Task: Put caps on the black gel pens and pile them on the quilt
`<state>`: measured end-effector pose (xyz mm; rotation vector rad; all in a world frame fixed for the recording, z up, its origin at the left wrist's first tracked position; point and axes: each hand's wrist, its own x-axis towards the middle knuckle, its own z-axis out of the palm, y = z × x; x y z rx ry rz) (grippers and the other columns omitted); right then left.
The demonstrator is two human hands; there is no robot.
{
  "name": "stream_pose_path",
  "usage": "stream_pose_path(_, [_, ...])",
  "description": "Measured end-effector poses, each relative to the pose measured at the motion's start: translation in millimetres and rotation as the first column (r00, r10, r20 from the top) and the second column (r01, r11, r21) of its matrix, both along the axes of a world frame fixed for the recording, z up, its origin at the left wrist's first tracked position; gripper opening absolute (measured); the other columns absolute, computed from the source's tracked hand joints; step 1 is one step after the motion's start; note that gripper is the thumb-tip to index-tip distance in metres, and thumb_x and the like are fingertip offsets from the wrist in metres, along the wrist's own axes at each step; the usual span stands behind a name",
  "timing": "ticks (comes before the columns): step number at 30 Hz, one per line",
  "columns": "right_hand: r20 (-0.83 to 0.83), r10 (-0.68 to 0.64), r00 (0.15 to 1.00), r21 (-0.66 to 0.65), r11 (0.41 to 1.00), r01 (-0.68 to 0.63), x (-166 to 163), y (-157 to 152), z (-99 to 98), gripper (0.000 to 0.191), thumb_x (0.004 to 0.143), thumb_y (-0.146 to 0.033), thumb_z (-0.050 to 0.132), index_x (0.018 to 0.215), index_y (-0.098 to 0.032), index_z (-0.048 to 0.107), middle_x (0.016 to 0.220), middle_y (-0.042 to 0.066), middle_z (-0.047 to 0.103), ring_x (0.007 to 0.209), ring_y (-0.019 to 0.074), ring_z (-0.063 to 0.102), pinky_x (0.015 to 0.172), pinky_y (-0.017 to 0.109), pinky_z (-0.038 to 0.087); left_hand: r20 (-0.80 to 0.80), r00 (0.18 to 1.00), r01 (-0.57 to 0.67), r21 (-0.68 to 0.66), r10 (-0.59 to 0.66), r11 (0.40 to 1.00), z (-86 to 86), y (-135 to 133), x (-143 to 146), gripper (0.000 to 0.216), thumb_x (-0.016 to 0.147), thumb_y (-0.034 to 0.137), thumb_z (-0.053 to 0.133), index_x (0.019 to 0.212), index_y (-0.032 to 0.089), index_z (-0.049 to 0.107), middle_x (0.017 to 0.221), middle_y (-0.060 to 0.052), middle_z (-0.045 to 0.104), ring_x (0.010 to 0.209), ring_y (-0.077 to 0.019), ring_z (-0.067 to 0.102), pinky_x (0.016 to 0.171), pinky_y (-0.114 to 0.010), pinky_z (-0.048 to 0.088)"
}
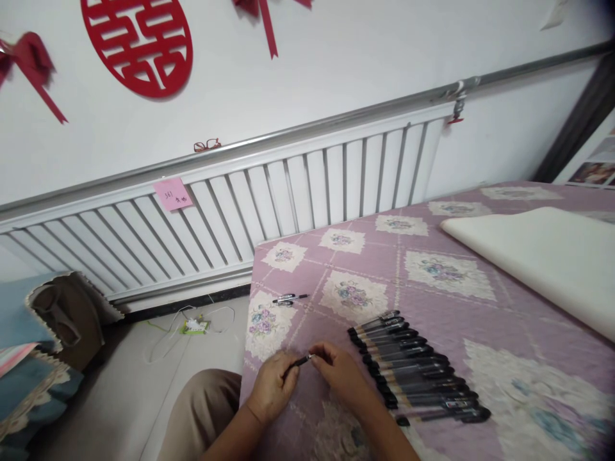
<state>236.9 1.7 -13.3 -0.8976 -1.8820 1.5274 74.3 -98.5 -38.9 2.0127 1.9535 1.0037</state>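
A: Saw what between the hands?

B: Found a dark pen piece (302,362) above the flowered tablecloth (312,323), gripped in the curled left hand (273,386) and pinched narrowly at the pale end by the right hand (340,374).

A: Made out both grips fully?

B: Saw a close hold on each side; could not tell anything about the hidden palms.

A: Worried about what most?

B: Judged a slip likeliest, because of so slim a piece and so few fingertips on it. Feared a roll over the left table edge (248,339) and a drop to the floor (161,374).

A: Spotted other trouble?

B: Noticed two small pen parts (291,297) lying loose near that edge; thought them easy to knock off with a careless reach.

A: Worried about the row of pens (416,368) too?

B: Somewhat. Saw it packed closely just beside the right forearm (379,419), without any tray; guessed at a scatter from one wide elbow swing.
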Motion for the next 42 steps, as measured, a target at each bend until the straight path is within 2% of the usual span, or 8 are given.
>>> stream_pose_path(13, [0.121, 0.121, 0.985, 0.259, 0.954, -0.149, 6.6, 1.5, -4.8, 0.016, 0.075, -0.021, 0.049, 0.080, -0.021, 0.065, 0.083, 0.003, 0.069, 0.081, 0.0195, 0.063, 0.075, 0.029, 0.046, -0.095, 0.995, 0.031, -0.001, -0.031, 1.000, 2.3, -1.2, 1.7, 0.025, 0.094, 0.031, 0.040, 0.094, 0.022, 0.064, 0.082, -0.004, 0.061, 0.079, -0.0195, 0.055, 0.072, -0.031, 0.042])
stream_pose_path(22, [0.150, 0.109, 0.983, 0.206, 0.969, -0.139, 4.1, -0.4, -2.0, 0.014, 0.072, -0.018, 0.052, 0.082, -0.020, 0.062, 0.085, 0.004, 0.069, 0.082, 0.0191, 0.063, 0.075, 0.028, 0.045, -0.086, 0.996, 0.001, 0.021, 0.000, 1.000, -2.2, -2.5, 0.1, 0.014, 0.089, 0.026, 0.049, 0.092, 0.021, 0.062, 0.084, -0.004, 0.061, 0.082, -0.0204, 0.054, 0.074, -0.033, 0.042])
stream_pose_path(27, [0.209, 0.099, 0.973, 0.265, 0.952, -0.154, 4.3, -3.9, 1.9, 0.008, 0.077, -0.022, 0.052, 0.074, -0.020, 0.059, 0.075, 0.002, 0.066, 0.073, 0.0177, 0.060, 0.067, 0.027, 0.041, -0.089, 0.996, -0.020, 0.012, 0.021, 1.000, -3.4, -2.6, -0.6, 0.008, 0.085, 0.022, 0.052, 0.087, 0.021, 0.060, 0.084, -0.004, 0.060, 0.082, -0.0201, 0.054, 0.073, -0.033, 0.043])
stream_pose_path(33, [0.291, 0.065, 0.954, 0.341, 0.925, -0.167, 4.2, -4.9, -1.7, 0.024, 0.086, -0.033, 0.045, 0.071, -0.020, 0.058, 0.073, 0.003, 0.065, 0.072, 0.0180, 0.058, 0.066, 0.028, 0.039, -0.092, 0.995, -0.034, 0.013, 0.035, 0.999, -5.6, -1.4, -1.3, 0.010, 0.082, 0.019, 0.056, 0.090, 0.022, 0.061, 0.085, -0.003, 0.060, 0.084, -0.0204, 0.055, 0.076, -0.034, 0.044])
stream_pose_path(38, [0.240, 0.053, 0.969, 0.319, 0.939, -0.130, 4.7, -6.1, -0.3, 0.013, 0.079, -0.026, 0.053, 0.088, -0.020, 0.061, 0.087, 0.004, 0.067, 0.080, 0.0185, 0.059, 0.072, 0.028, 0.041, -0.093, 0.995, -0.037, 0.012, 0.038, 0.999, -4.7, -1.1, -1.1, 0.010, 0.082, 0.018, 0.056, 0.089, 0.021, 0.061, 0.085, -0.003, 0.060, 0.084, -0.0202, 0.055, 0.075, -0.034, 0.044])
stream_pose_path(42, [0.289, 0.055, 0.956, 0.332, 0.931, -0.154, 4.4, -5.7, 0.4, 0.014, 0.082, -0.028, 0.049, 0.076, -0.020, 0.059, 0.079, 0.004, 0.066, 0.077, 0.0189, 0.059, 0.071, 0.028, 0.040, -0.097, 0.995, -0.035, 0.008, 0.035, 0.999, -2.9, -0.9, -0.5, 0.009, 0.081, 0.017, 0.057, 0.087, 0.021, 0.061, 0.085, -0.004, 0.060, 0.084, -0.0202, 0.055, 0.076, -0.034, 0.044])
